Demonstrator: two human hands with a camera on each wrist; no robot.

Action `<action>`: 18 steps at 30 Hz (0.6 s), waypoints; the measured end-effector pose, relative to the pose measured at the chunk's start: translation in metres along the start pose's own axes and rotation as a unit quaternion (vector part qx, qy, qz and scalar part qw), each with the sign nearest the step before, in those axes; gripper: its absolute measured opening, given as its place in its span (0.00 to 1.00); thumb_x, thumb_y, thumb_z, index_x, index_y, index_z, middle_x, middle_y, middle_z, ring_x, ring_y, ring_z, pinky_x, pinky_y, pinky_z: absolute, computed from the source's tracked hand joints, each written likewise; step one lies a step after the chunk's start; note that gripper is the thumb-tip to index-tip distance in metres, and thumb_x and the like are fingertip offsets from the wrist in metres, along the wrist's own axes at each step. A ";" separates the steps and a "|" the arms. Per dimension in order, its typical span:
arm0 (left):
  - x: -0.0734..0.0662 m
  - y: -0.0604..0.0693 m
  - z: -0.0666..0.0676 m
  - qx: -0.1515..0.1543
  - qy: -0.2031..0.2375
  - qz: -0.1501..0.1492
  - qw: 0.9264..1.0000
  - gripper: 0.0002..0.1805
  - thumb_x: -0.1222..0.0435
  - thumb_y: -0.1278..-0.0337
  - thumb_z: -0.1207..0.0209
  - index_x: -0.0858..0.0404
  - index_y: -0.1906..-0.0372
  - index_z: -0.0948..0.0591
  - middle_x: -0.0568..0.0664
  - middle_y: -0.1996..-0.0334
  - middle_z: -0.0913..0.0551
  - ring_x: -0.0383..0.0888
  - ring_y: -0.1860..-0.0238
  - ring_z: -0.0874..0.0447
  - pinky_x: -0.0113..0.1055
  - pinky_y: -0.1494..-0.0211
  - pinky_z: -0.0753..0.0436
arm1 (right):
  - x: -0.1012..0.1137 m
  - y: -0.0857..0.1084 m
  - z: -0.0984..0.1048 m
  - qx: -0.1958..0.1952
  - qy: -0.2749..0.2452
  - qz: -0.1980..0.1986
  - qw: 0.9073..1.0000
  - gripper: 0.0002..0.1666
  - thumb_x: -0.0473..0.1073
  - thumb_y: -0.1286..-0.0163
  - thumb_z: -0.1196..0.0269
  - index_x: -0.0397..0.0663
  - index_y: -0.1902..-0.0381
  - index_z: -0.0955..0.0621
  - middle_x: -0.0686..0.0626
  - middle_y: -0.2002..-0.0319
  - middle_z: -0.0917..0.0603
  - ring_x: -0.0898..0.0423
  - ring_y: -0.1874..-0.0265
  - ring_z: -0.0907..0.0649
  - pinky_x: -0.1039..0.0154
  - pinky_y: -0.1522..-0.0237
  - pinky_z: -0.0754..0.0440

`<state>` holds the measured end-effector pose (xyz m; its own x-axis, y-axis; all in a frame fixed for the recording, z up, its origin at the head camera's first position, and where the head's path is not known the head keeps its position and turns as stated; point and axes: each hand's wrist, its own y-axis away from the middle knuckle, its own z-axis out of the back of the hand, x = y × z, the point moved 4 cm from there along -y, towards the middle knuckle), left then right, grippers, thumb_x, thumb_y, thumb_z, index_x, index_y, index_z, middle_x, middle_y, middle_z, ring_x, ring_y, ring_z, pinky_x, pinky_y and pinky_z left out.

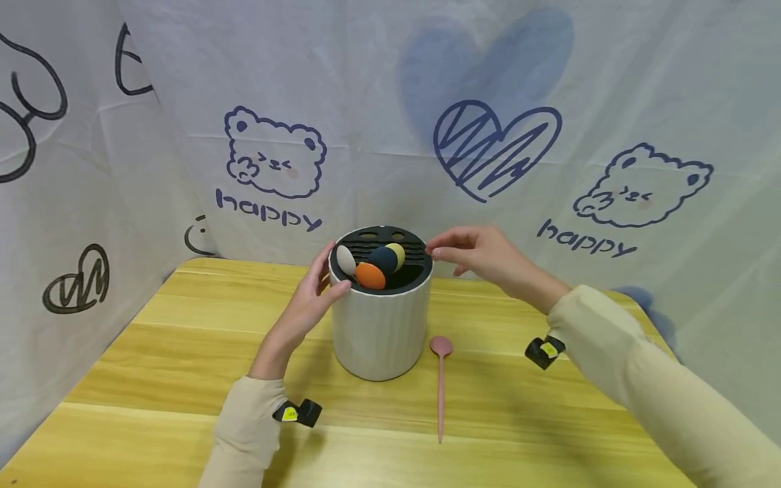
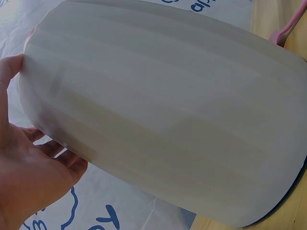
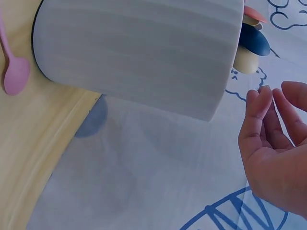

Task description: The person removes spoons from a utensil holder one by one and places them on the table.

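We see a tall, round, off-white holder (image 1: 379, 332) standing upright on the bench (image 1: 152, 359), its matte wall shaped in shallow vertical facets, with a thin dark edge round its base. A black insert (image 1: 383, 234) fills its mouth, cut with long parallel slots and rounded holes. Smooth, rounded utensil heads stick up from it, clustered closely: an off-white oval head (image 1: 345, 259) at the left, an orange head (image 1: 370, 275) at the front, and a navy head (image 1: 382, 259) overlapping a pale yellow head (image 1: 398, 255). Our left hand (image 1: 308, 301) is spread wide against the holder's left side, thumb at the front of the rim and fingers resting along the wall behind. Our right hand (image 1: 478, 252) is raised beside the right rim, fingers loosely bent, only a narrow gap between thumb and fingertips; the right wrist view shows it just apart from the holder. A slim pink spoon (image 1: 441, 386) lies on the pale, wood-grained bench just right of the holder, its handle pointing toward us. The holder's wall hides the utensils' lower parts and fills most of the left wrist view. Behind hangs a creased white cloth (image 1: 378, 102) printed with blue bears, hearts and the word "happy". Cream sleeves (image 1: 244, 427) cover both forearms.
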<state>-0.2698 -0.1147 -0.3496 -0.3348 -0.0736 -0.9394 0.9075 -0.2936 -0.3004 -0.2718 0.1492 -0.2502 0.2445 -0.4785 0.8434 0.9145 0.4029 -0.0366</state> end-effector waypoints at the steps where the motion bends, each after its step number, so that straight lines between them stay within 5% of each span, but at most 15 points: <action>1: 0.000 0.000 0.000 0.000 0.000 -0.001 1.000 0.42 0.59 0.36 0.47 0.61 0.23 0.53 0.55 0.24 0.52 0.51 0.26 0.52 0.50 0.26 0.52 | 0.002 -0.002 -0.001 0.002 0.003 -0.002 1.000 0.18 0.43 0.30 0.40 0.40 0.46 0.19 0.44 0.49 0.18 0.50 0.52 0.20 0.51 0.54 0.19; 8: 0.001 0.000 0.001 -0.001 -0.001 -0.005 1.000 0.41 0.60 0.35 0.47 0.61 0.23 0.53 0.55 0.25 0.51 0.51 0.26 0.52 0.50 0.26 0.52 | 0.010 -0.012 -0.012 0.013 0.002 -0.004 1.000 0.18 0.40 0.31 0.38 0.40 0.45 0.19 0.45 0.48 0.18 0.50 0.52 0.20 0.57 0.58 0.17; 18: 0.001 -0.001 0.001 -0.004 -0.006 -0.010 1.000 0.41 0.62 0.35 0.47 0.62 0.23 0.53 0.56 0.24 0.52 0.51 0.26 0.52 0.50 0.26 0.52 | 0.014 -0.020 -0.028 0.016 0.007 0.004 1.000 0.17 0.39 0.33 0.37 0.41 0.47 0.18 0.45 0.54 0.16 0.51 0.67 0.22 0.66 0.78 0.27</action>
<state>-0.2714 -0.1153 -0.3505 -0.3550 -0.0791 -0.9315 0.9030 -0.2870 -0.3198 -0.2777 0.1122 -0.2525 0.2565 -0.4855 0.8358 0.9016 0.4317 -0.0259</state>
